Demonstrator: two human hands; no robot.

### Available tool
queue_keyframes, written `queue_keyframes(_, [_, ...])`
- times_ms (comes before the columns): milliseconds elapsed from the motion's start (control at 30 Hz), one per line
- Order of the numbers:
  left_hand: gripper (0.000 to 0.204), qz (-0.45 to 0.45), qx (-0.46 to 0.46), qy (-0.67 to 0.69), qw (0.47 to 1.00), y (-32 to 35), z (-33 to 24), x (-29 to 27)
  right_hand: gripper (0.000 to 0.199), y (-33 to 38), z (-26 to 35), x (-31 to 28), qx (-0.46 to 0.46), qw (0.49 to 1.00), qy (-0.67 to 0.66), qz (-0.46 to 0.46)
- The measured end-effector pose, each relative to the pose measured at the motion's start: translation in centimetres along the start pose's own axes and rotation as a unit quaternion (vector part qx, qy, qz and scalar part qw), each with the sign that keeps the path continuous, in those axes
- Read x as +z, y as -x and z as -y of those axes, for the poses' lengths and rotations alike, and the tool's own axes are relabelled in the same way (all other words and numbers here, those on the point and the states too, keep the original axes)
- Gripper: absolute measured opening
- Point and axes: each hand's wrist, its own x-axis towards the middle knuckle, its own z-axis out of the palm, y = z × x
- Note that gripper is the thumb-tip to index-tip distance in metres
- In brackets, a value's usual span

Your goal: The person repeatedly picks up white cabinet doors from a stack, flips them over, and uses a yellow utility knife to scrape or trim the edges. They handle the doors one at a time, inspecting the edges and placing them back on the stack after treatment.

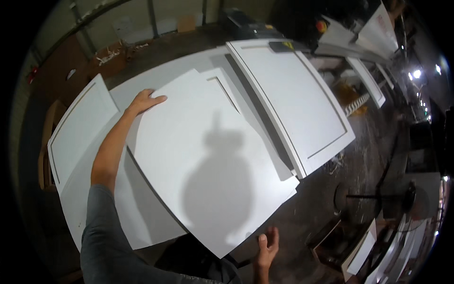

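A large plain white panel (189, 142) lies tilted in front of me, with the shadow of a head across it. At its far left edge my left hand (144, 101) grips it, the thumb on top and the other fingers curled at the edge. My right hand (267, 251) is apart from the panel, off its near right edge, its fingers spread and holding nothing. Beneath the plain panel, part of another white panel with a groove (225, 93) shows at the far side. Both rest over a broad white board (142, 222).
On the right, a thick stack of white grooved panels (293, 104) stands higher than the board. Another grooved panel (78, 123) lies at the left. White machinery (350, 40) is at the far right. Upright boards (364, 251) lean at the lower right beside the dark floor.
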Motion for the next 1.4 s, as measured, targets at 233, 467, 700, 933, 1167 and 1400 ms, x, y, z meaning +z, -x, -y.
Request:
queue_keyframes(233, [0.103, 0.025, -0.052, -0.139, 0.989, -1.1, -6.1, 0.8, 0.06, -3.3, 1.1, 5.7, 0.085, 0.988, -0.115, 0.063])
queue_keyframes(467, [0.097, 0.028, -0.056, -0.128, 0.99, 14.8, -1.5, -1.7, 0.075, 1.0, -4.8, -3.0, 0.047, 0.996, -0.06, 0.043])
queue_keyframes(700, [0.082, 0.171, -0.079, 0.204, 0.961, 27.3, 3.8, -7.6, 0.07, 9.4, -12.7, -5.3, 0.07, 0.996, 0.0, 0.054])
queue_keyframes(933, [0.089, -0.028, 0.008, 0.349, 0.937, 27.7, 17.7, -14.4, 0.067, 12.0, -1.8, -3.2, -0.217, 0.976, -0.003, 0.028])
queue_keyframes(1167, [0.085, -0.081, 0.213, 0.444, 0.866, 24.6, 21.3, -13.1, 0.047, 9.7, 5.6, 0.3, -0.405, 0.913, 0.03, 0.042])
queue_keyframes(1400, [0.081, -0.063, 0.219, 0.468, 0.854, 23.5, 24.9, -12.9, 0.059, 6.4, -0.9, 4.5, -0.394, 0.914, -0.094, 0.033])
